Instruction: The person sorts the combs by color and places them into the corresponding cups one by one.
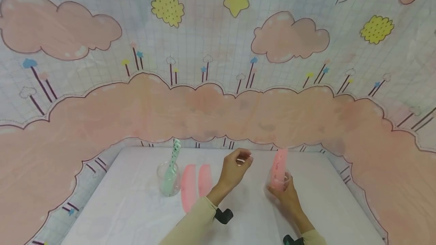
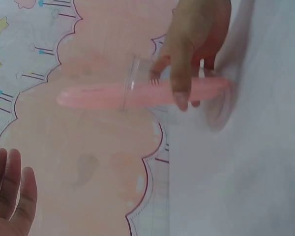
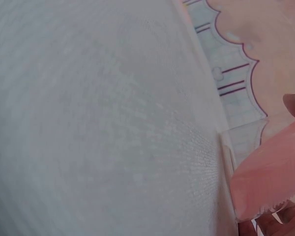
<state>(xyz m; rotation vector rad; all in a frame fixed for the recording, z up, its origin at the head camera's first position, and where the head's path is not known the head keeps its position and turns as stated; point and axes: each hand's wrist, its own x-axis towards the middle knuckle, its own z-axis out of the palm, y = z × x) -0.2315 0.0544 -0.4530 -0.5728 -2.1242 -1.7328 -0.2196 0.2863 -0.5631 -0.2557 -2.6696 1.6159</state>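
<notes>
In the head view my right hand [image 1: 287, 195] grips a clear cup [image 1: 287, 175] that stands near the right side of the white table. A long pink piece with rounded ends [image 1: 279, 163] leans in this cup and sticks out above its rim. In the left wrist view the thumb and fingers wrap the lower part of the cup [image 2: 132, 81]. My left hand [image 1: 235, 167] hovers over the middle of the table, its fingers loosely bent and holding nothing. Its fingertips [image 2: 27, 184] show at the lower left of its own wrist view.
Left of my left hand, two long pink pieces [image 1: 188, 184] [image 1: 204, 180] lie side by side on the white table [image 1: 129, 203]. Beside them stands another clear cup [image 1: 161, 177] holding a green spoon [image 1: 175, 153] with a spotted handle. A patterned cloth [image 1: 218, 114] hangs behind.
</notes>
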